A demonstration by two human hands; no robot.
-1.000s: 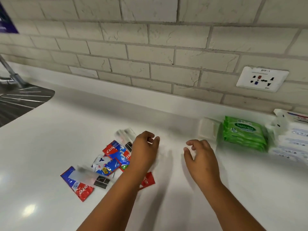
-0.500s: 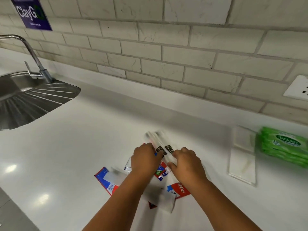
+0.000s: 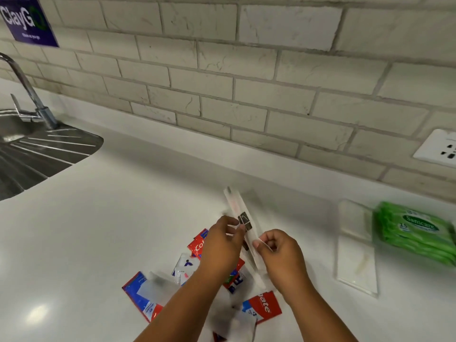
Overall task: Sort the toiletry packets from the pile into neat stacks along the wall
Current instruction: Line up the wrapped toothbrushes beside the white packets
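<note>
A long clear toothbrush packet with a dark label is held up over the pile, tilted, its top end pointing toward the wall. My left hand pinches it near the label. My right hand grips its lower part. Under my hands lies the pile of red, white and blue toothpaste sachets and small clear packets on the white counter; my forearms hide part of it. One red toothpaste sachet lies at the pile's near right.
A stack of clear flat packets lies to the right, with green wipe packs beside it near the tiled wall. A steel sink with a tap is at the left. A wall socket sits at the far right.
Both hands came together over the pile, took hold of the long clear packet and lifted it off the counter. The view has swung left, so the sink shows and the wipes sit at the right edge.
</note>
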